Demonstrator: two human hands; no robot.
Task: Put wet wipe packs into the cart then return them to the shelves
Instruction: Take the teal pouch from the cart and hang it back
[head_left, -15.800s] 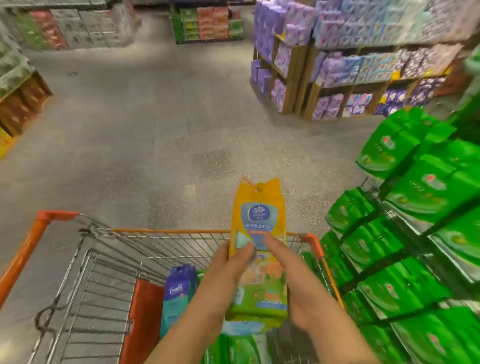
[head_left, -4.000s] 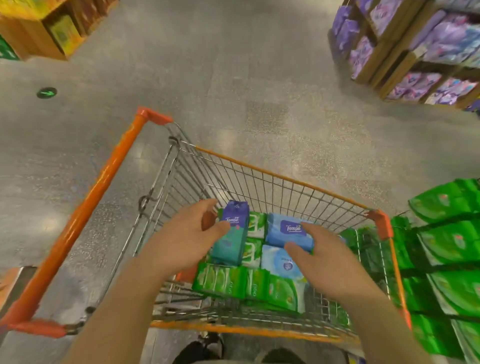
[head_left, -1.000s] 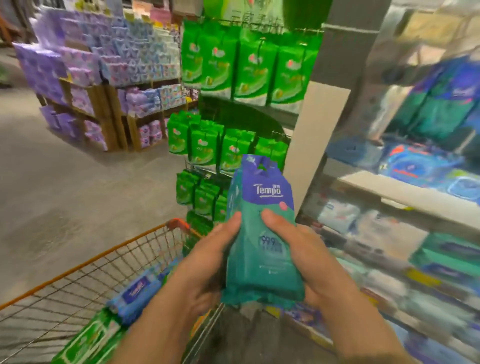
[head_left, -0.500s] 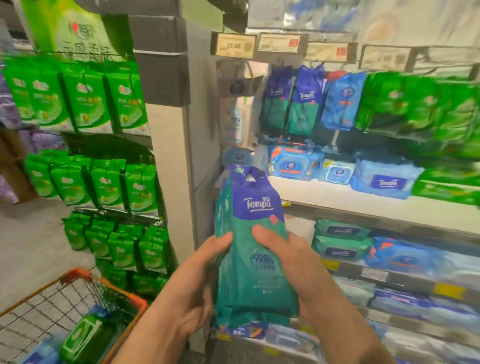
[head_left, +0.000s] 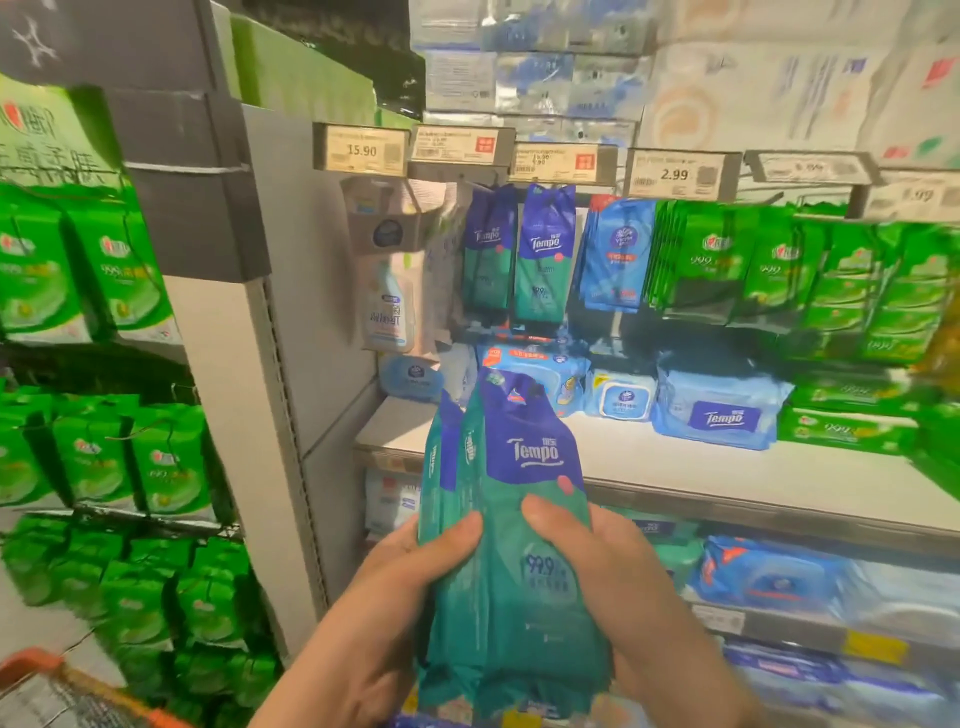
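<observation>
while upright before the shelf (head_left: 675, 462), teal tempo pack (head_left: 511, 561) in both hands' curled grip, left hand (head_left: 395, 608) and right hand (head_left: 623, 587).

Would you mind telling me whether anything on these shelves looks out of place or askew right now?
Nothing stands out. The teal Tempo pack, held by the left hand and right hand, matches the hanging Tempo packs above; shelf goods sit orderly, though edges are blurred.

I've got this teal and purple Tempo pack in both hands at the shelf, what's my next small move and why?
Probably lift the Tempo pack, gripped by the left hand and right hand, up toward the matching hanging packs; the same packs hang there, above and ahead.
</observation>
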